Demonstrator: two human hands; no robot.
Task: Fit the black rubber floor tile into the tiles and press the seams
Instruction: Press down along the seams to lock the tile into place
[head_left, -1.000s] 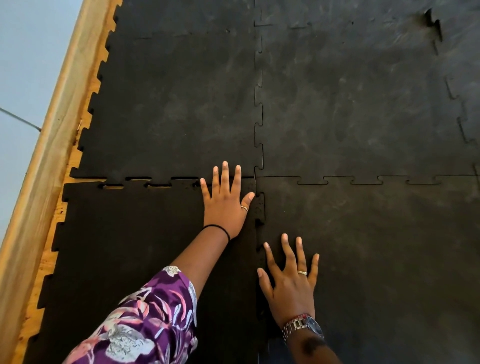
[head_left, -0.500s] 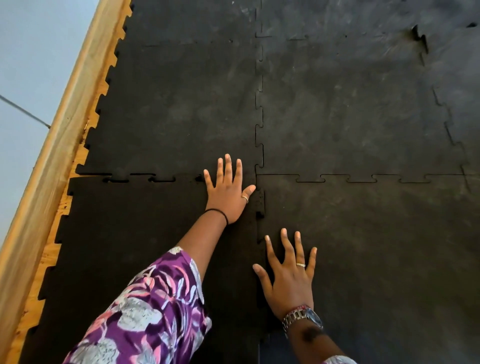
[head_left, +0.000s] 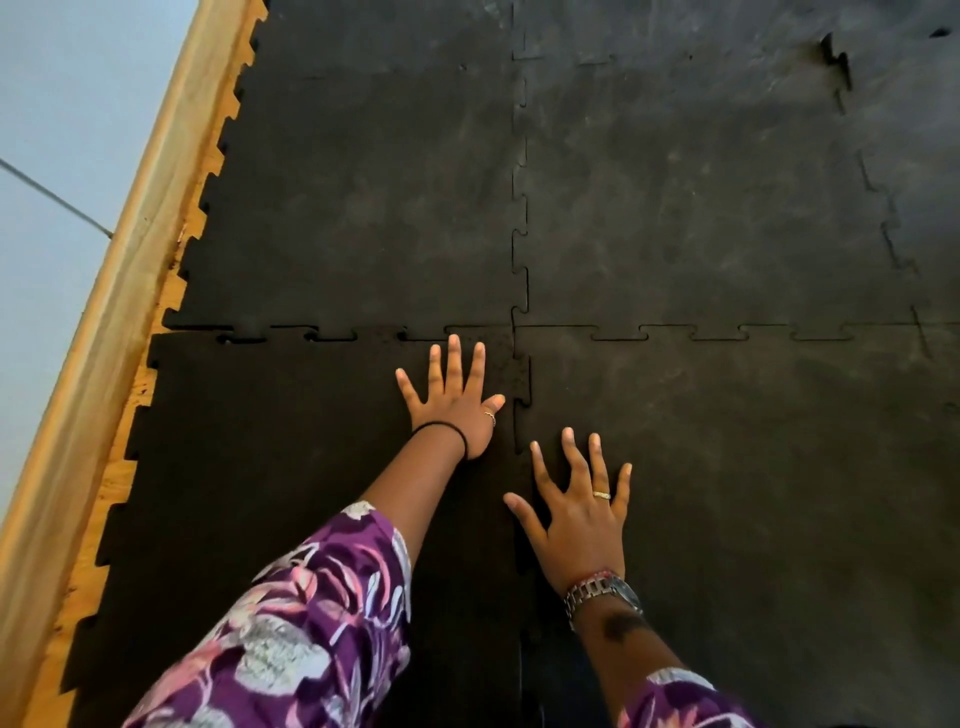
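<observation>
The black rubber floor tile (head_left: 260, 467) lies at the near left, its toothed edges meeting the laid tiles beyond it (head_left: 363, 208) and to its right (head_left: 753, 493). My left hand (head_left: 452, 400) rests flat on its far right corner, fingers spread, fingertips just short of the far seam (head_left: 332, 332). That seam shows small gaps toward the left. My right hand (head_left: 576, 509) lies flat with spread fingers on the neighbouring right tile, its thumb at the seam (head_left: 522, 431) between the two tiles. Neither hand holds anything.
A wooden border (head_left: 104, 332) runs diagonally along the left, with bare wooden floor (head_left: 150, 353) showing between it and the tiles' teeth. A pale wall or floor (head_left: 52, 130) lies beyond it. A raised tile corner (head_left: 836, 57) sticks up at the far right.
Both hands stay flat on the tiles with only slight shifts. The far seam's gaps near my left hand look smaller than a second ago. The view has tilted slightly.
</observation>
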